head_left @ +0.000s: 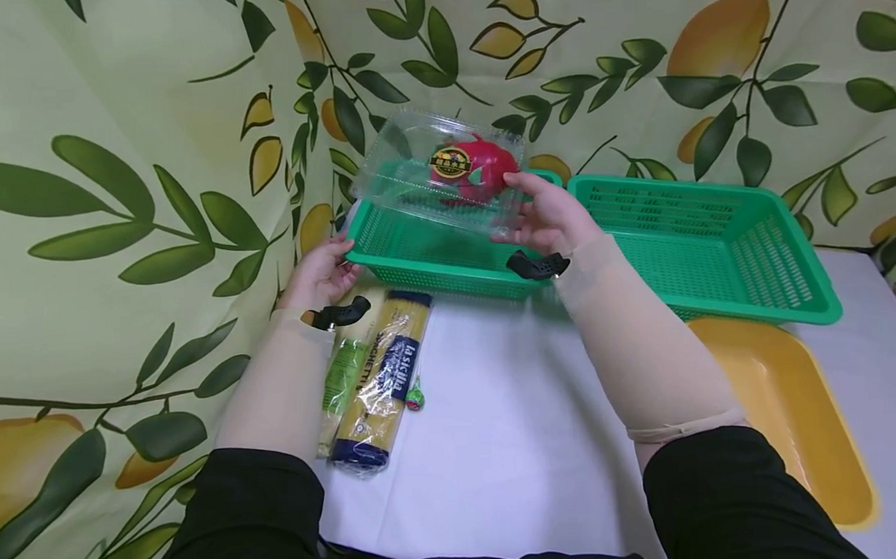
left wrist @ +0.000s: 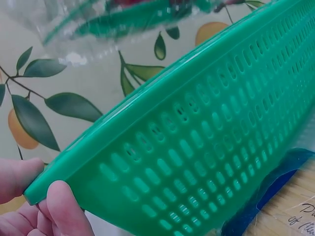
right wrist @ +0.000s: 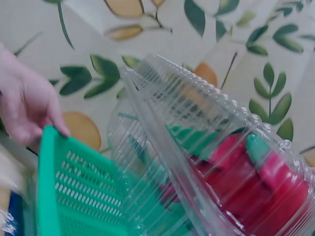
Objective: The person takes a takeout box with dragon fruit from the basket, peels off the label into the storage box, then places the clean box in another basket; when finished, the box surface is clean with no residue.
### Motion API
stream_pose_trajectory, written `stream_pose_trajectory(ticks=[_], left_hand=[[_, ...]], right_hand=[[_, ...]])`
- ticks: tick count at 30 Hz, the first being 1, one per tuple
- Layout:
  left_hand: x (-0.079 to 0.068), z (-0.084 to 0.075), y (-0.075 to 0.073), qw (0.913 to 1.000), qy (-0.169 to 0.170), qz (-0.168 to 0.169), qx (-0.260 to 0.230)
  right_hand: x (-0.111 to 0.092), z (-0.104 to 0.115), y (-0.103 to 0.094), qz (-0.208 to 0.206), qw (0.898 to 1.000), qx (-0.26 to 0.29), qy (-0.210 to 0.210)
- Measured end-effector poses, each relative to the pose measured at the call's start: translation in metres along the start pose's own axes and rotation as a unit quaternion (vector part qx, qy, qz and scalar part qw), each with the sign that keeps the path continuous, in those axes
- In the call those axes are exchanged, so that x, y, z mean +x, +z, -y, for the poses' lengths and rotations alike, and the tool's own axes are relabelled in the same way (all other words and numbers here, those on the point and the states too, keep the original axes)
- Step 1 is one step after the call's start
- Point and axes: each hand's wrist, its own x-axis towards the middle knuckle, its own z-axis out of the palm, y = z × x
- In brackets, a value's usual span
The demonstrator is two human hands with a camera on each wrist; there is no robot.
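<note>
My right hand [head_left: 554, 216] grips the right end of a clear plastic clamshell box [head_left: 394, 165], held tilted above the left green basket [head_left: 448, 271]. Inside the box lies a red dragon fruit [head_left: 488, 163] with green scales, toward the right end. A round black-and-gold label [head_left: 449, 162] shows at the fruit. My left hand [head_left: 318, 273] pinches the rim at the left end of that basket; in the left wrist view, the thumb and fingers [left wrist: 66, 206] hold its corner. The right wrist view shows the box [right wrist: 162, 123] close up, with the fingers almost wholly out of sight.
A second green basket [head_left: 702, 243] stands at the right, with a yellow tray [head_left: 792, 414] in front. Below my left hand lie a spaghetti pack [head_left: 383, 382], a pale pack with a green label [head_left: 344, 371] and a small green-and-red item [head_left: 415, 396]. Leaf-printed cloth hangs behind and at the left.
</note>
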Motion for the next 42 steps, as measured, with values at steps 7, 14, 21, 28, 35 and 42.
stream_pose_trajectory(ticks=[7, 14, 21, 28, 35, 42], left_hand=[[-0.002, -0.001, 0.001, 1.0, -0.006, 0.005, 0.002], [-0.005, -0.002, 0.0, 0.9998, -0.006, 0.021, 0.003], [-0.009, -0.003, -0.001, 0.9992, -0.017, 0.03, -0.02], [-0.01, -0.002, 0.001, 0.9993, -0.02, 0.032, -0.004], [-0.012, -0.001, 0.0, 0.9992, -0.022, 0.032, -0.011], [-0.012, -0.001, 0.002, 0.9993, -0.018, 0.031, -0.014]], right_hand=[[-0.037, -0.003, -0.013, 0.018, 1.0, 0.007, -0.02], [-0.078, -0.013, -0.035, 0.031, 0.999, -0.02, -0.034], [-0.116, -0.021, -0.052, 0.045, 0.995, -0.078, -0.043], [-0.149, -0.037, -0.076, 0.054, 0.987, -0.135, -0.066], [-0.17, -0.063, -0.101, 0.069, 0.986, -0.137, -0.063], [-0.184, -0.087, -0.118, 0.091, 0.984, -0.145, -0.054]])
